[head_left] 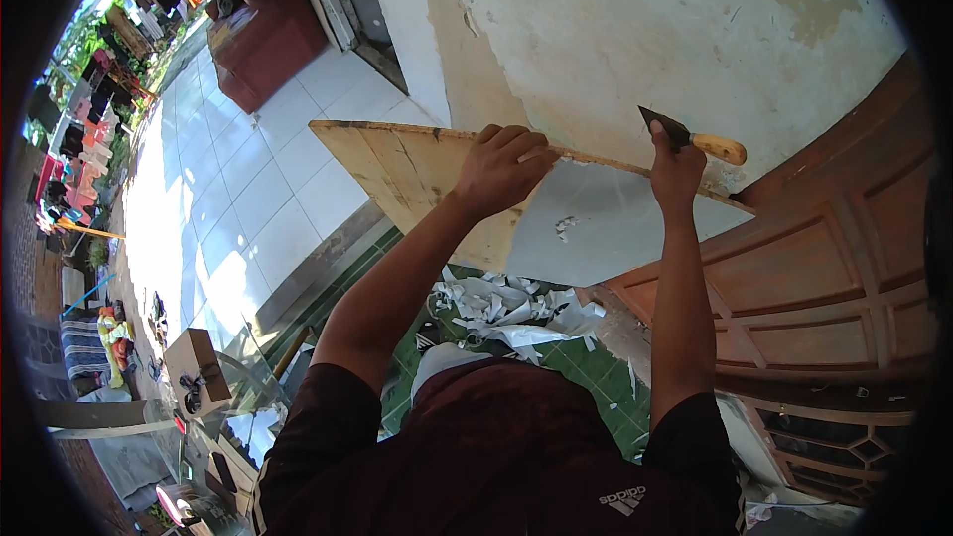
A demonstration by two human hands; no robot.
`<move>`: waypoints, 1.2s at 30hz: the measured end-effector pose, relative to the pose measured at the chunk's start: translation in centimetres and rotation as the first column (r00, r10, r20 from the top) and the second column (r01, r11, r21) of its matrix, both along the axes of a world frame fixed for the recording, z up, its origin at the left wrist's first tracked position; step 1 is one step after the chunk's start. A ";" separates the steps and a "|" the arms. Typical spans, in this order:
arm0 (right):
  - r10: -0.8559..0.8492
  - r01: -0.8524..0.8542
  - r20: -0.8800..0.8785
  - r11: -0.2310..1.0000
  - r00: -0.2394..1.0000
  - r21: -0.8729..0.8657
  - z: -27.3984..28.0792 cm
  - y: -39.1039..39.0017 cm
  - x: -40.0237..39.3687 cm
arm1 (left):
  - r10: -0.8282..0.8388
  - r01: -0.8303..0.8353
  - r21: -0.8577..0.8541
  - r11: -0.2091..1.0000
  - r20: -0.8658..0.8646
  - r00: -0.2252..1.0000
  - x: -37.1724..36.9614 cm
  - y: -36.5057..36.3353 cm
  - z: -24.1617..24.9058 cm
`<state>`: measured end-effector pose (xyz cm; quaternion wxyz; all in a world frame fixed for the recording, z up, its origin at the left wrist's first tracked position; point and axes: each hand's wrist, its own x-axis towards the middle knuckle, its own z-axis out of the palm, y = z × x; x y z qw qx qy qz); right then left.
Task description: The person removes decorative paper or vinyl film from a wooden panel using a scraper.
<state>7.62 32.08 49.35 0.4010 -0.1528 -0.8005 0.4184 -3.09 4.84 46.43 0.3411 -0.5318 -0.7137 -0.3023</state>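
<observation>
A wooden board (422,179) stands tilted in front of me, bare wood on its left part and a pale white sheet (606,223) covering its right part. My left hand (504,167) is wrapped over the board's upper edge. Near the board's right end, my right hand (677,171) holds a scraper (720,148) with a dark triangular blade and a wooden handle. The blade points up and left, apart from the board's face. A small cluster of white crumbs (566,228) clings to the pale sheet. Below the board, torn white strips (511,310) lie piled on the floor.
Green tiles (576,362) cover the floor around my feet. A brown panelled door (784,268) closes off the right side, beside a patchy wall (635,30). White tiled paving (238,169) extends left to a red sofa (268,35). A cardboard box (196,372) stands lower left.
</observation>
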 end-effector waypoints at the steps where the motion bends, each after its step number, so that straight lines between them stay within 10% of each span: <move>1: -0.039 0.038 0.043 0.999 0.998 0.020 -0.1 0.3 -0.2 | 0.023 -0.022 0.020 1.000 -0.022 1.000 0.3 0.3 -0.5; 16: -0.070 0.054 0.238 0.996 0.969 0.077 1.4 -1.1 0.9 | 0.267 -0.256 0.112 0.960 -0.106 0.958 1.8 2.9 -2.3; 22: -0.086 0.068 0.185 0.992 0.979 0.104 0.2 -0.6 0.3 | 0.180 -0.180 0.023 0.983 0.008 0.984 3.3 2.3 -4.2; 25: -0.100 0.070 0.181 0.984 0.978 0.161 -0.2 -0.3 0.2 | 0.101 -0.162 0.157 0.974 0.338 0.936 5.3 3.0 -4.9; 29: -0.101 0.077 0.193 0.989 0.976 0.128 0.3 -0.8 0.4 | -0.294 -0.418 0.355 0.836 0.934 0.204 5.6 5.2 -3.4; 32: -0.118 0.084 0.217 0.983 0.969 0.161 0.1 -0.4 0.2 | -0.373 -0.447 0.305 0.841 0.925 -0.069 5.4 5.3 -0.9; 36: -0.112 0.070 0.249 0.983 0.962 0.171 0.0 -0.3 0.2 | -0.413 -0.487 0.309 0.817 0.903 -0.119 5.5 5.7 -0.2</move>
